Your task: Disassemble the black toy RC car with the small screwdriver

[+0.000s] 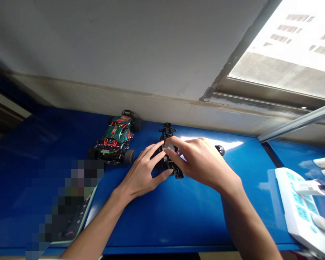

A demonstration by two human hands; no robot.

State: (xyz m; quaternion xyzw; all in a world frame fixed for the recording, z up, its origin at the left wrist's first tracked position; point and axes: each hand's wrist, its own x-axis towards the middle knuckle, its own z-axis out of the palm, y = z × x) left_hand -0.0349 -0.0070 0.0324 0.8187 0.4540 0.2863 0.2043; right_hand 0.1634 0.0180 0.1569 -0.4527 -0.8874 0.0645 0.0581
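A black toy car chassis [166, 130] lies on the blue table, its far end pointing towards the wall. My left hand [143, 168] steadies it from the left, with fingertips on its middle and the thumb on its near part. Over the middle of the chassis, my right hand [203, 159] has thumb and index finger brought together. A small greyish piece [170, 147] shows by those fingertips; its kind cannot be made out. Part of the chassis is hidden by both hands.
A green and orange toy car [116, 137] stands left of the chassis. Beyond my right hand lies a small black round part [220, 150]. A white power strip [300, 206] with plugs sits at the right. A dark, partly blurred-out flat item [73, 224] lies at the near left.
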